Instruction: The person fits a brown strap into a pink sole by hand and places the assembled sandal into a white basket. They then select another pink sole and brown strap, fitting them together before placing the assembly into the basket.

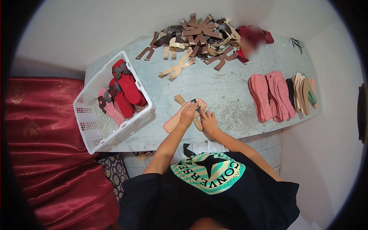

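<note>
On the table in front of me lies a shoe insole [172, 122], tan underside up with a pink speckled edge. A tan strap [179, 100] runs beneath it and sticks out on both sides, and small dark patches show at the fingertips. My left hand [188, 114] rests on the insole, its fingers closed together and pressing it down. Close beside it, my right hand [209, 122] has bent fingers at the strap's near end, by a dark patch. The exact fingertip contact is partly hidden.
A white plastic basket [148, 102] at left holds red and pink soles with dark straps. Cut brown and cream straps [201, 30] are heaped at the back, beside a blurred red item [253, 36]. Stacked pink insoles [262, 97] and other-coloured ones [301, 92] stand at right.
</note>
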{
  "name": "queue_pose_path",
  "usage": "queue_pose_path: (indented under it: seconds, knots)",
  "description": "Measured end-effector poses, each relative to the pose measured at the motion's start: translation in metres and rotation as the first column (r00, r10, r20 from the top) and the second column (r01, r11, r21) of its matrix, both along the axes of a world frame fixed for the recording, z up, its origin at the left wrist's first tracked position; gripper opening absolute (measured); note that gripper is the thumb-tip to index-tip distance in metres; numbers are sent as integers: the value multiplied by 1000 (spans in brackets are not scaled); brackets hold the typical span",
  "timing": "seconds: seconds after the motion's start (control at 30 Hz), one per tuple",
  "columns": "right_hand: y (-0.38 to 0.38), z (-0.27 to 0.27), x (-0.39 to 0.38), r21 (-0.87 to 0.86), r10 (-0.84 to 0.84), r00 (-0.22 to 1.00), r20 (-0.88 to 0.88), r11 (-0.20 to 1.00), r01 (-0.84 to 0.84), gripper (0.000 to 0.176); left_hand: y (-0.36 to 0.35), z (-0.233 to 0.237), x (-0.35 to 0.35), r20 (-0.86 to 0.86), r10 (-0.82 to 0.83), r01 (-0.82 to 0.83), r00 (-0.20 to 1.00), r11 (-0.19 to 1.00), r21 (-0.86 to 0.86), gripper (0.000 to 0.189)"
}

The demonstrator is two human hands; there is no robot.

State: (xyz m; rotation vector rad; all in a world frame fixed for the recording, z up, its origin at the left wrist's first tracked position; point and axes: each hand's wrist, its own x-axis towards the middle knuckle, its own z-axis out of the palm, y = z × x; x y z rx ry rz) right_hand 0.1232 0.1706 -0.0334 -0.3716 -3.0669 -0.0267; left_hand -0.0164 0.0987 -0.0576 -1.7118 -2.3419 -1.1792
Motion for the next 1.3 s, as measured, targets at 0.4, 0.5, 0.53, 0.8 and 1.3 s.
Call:
queue_pose_path:
  seconds: [0.4, 0.5, 0.53, 0.8, 1.3]
  knots:
    - [28, -15, -14, -28, 126, 991, -36, 991, -127, 32, -22, 5, 8, 168, -74, 95, 983, 988, -125, 31]
    - [40, -5, -23, -104, 211, 972, 101, 974, -200, 29, -26, -3, 13, 312, -28, 78, 950, 985, -152, 32]
    - [43, 4, -26, -156, 233, 952, 200, 967, -204, 29, -26, -3, 14, 313, -24, 76, 950, 985, -152, 32]
    - [54, 6, -43, -153, 302, 840, 451, 953, -260, 39, -39, 14, 19, 210, -55, 108, 976, 962, -250, 61]
    - [61, 18, -44, -162, 295, 864, 408, 955, -250, 44, -54, 25, 46, -99, -82, 49, 992, 952, -301, 84]
